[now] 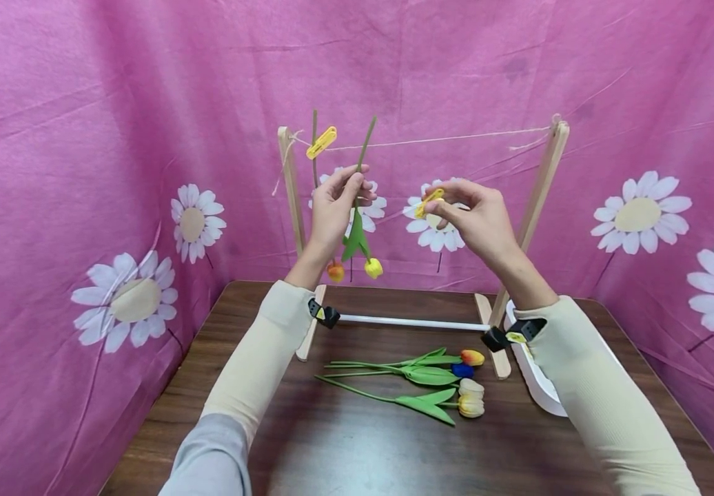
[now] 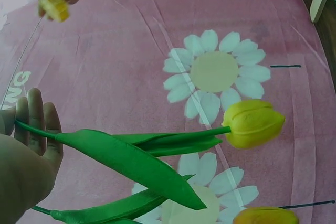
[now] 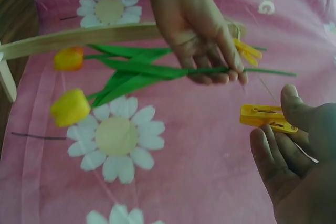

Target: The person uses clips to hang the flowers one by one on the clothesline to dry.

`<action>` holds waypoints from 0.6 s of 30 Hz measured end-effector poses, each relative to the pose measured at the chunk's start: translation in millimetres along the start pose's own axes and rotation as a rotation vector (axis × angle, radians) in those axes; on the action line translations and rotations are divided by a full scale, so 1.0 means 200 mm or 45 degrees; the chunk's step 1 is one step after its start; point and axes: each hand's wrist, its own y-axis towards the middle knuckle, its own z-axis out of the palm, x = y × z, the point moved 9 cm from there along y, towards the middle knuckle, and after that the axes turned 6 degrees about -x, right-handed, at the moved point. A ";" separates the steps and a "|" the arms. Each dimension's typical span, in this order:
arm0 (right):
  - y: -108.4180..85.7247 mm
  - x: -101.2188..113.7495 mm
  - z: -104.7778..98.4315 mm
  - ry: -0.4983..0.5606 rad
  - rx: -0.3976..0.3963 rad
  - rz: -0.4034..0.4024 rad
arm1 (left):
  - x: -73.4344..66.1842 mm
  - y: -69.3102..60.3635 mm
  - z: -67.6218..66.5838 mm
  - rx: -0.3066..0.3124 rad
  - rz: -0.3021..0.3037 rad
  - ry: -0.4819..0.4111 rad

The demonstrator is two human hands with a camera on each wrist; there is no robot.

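Observation:
My left hand (image 1: pixel 338 210) pinches the stem of a yellow tulip (image 1: pixel 373 267), whose bloom hangs down and whose stem rises to the string (image 1: pixel 456 139). Between the thumb and fingers of my right hand (image 1: pixel 477 217) is a yellow clothespin (image 1: pixel 429 204), apart from the tulip. Beside my left hand, an orange tulip (image 1: pixel 335 271) hangs bloom down, its stem at another yellow clothespin (image 1: pixel 322 142) on the string. The right wrist view shows the held clothespin (image 3: pixel 260 115) at my right fingertips.
The string runs between two wooden posts (image 1: pixel 543 179) joined low down by a white rod (image 1: pixel 413 322). Several tulips (image 1: pixel 428 375) lie on the brown table (image 1: pixel 220 441) in front of the rod. A white tray (image 1: pixel 537 379) stands at the right, partly behind my right forearm.

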 end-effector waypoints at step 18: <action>0.39 0.27 0.27 0.466 -0.141 0.104 | 0.01 0.06 -0.01 -0.114 -0.021 -0.039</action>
